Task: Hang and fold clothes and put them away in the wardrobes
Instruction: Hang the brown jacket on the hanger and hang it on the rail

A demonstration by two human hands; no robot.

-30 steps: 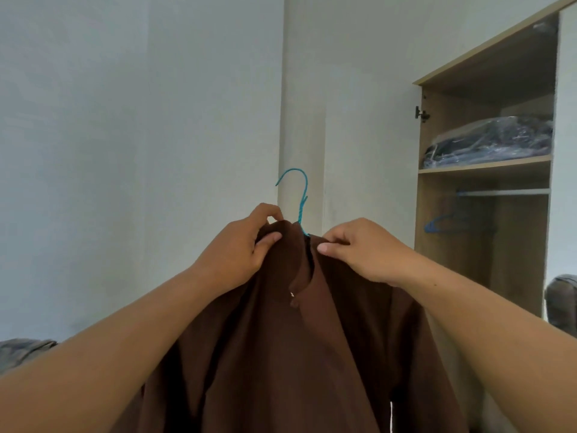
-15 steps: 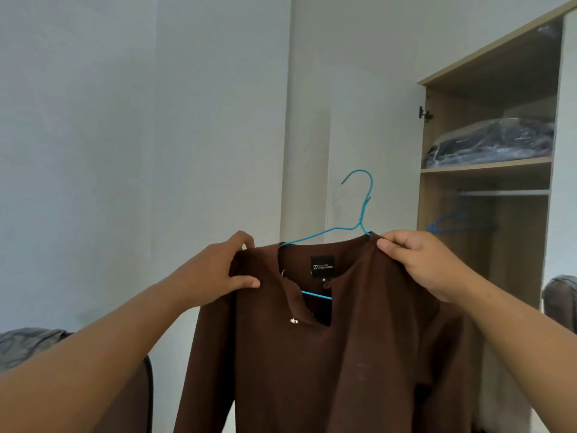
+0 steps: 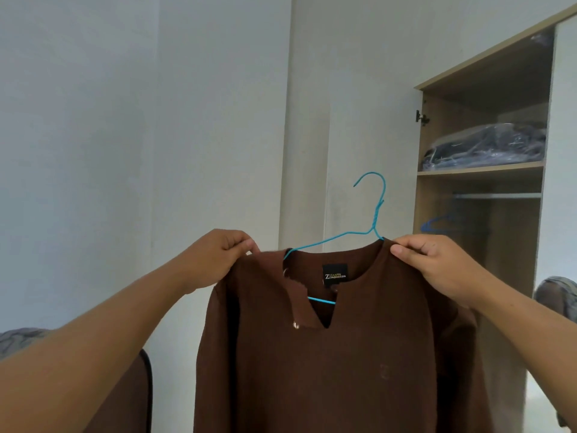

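A brown long-sleeved shirt with a V-slit collar and a black neck label hangs in front of me on a blue wire hanger. The hanger sits tilted inside the neck, its hook up and to the right. My left hand pinches the shirt's left shoulder. My right hand pinches the right shoulder by the hanger's neck. The open wardrobe stands at the right.
Inside the wardrobe a shelf holds clothes wrapped in clear plastic. Below it runs a metal rail with a blue hanger on it. A white wall and pillar stand behind. A dark chair back is at lower left.
The shirt has turned from edge-on to face me and is spread wide. My hands have moved apart from the collar to the two shoulders, and the hanger hook has shifted right.
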